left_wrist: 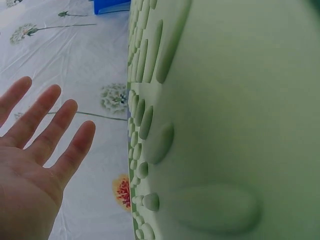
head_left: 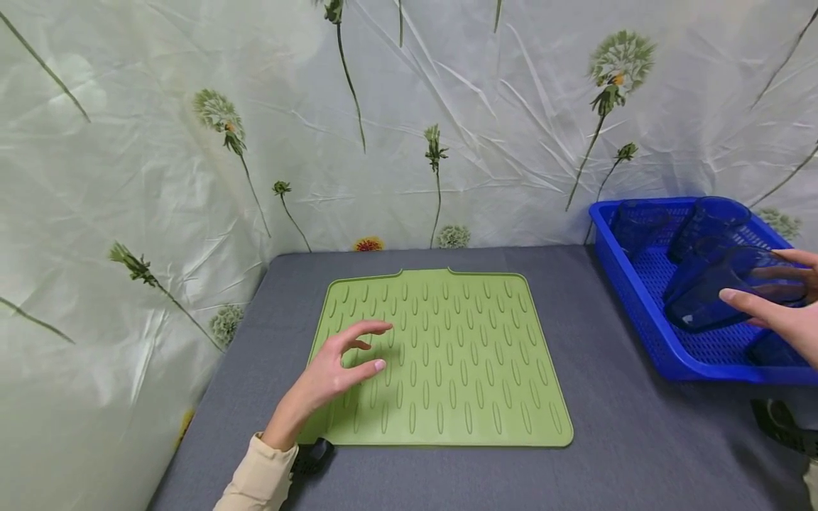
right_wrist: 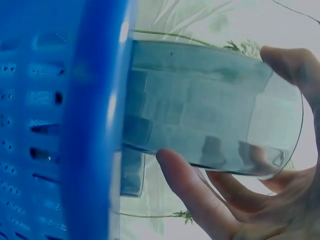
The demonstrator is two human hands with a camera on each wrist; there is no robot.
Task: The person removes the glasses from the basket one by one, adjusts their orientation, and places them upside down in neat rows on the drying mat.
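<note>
At the right edge of the head view, my right hand (head_left: 795, 312) grips a clear drinking glass (head_left: 709, 294), thumb on one side and fingers on the other. The glass is tilted over the blue basket (head_left: 639, 323). In the right wrist view the same glass (right_wrist: 200, 105) sits between thumb and fingers, its lower part hidden behind the basket's rim (right_wrist: 100, 120). My left hand (head_left: 339, 362) hovers over the green ribbed drying mat (head_left: 447, 355), fingers loosely bent and holding nothing. The left wrist view shows that hand's spread fingers (left_wrist: 55, 130) beside the mat (left_wrist: 225, 125).
Several more glasses stand in the basket, one at its back left (head_left: 635, 227) and another at the back (head_left: 716, 216). A grey cloth (head_left: 613, 426) covers the table under the mat and basket. Behind hangs a shiny flower-printed sheet (head_left: 511, 128).
</note>
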